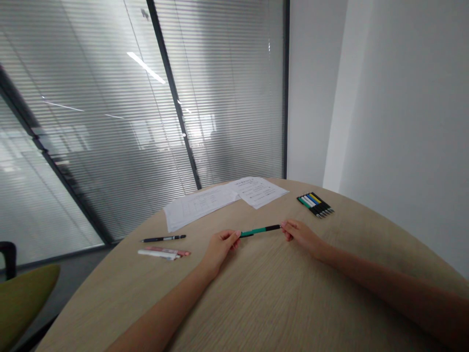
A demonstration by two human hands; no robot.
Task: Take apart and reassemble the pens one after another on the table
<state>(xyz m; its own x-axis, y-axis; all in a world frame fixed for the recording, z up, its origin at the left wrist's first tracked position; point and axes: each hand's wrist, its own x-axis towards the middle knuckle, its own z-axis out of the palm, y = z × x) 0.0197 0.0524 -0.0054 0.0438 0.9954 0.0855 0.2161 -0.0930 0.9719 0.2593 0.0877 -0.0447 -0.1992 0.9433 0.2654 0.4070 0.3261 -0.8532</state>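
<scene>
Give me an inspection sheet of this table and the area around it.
surface: round light wood-grain table
things in hand: green-and-black pen, held across between both hands
grips: left grip on the pen's green end; right grip on its black end
clutter: two overlapping printed paper sheets; row of multicoloured pens; black pen; pink pen lying against a white tube
cables: nothing seen
surroundings: glass partition with slatted blinds; white wall; olive-green chair
</scene>
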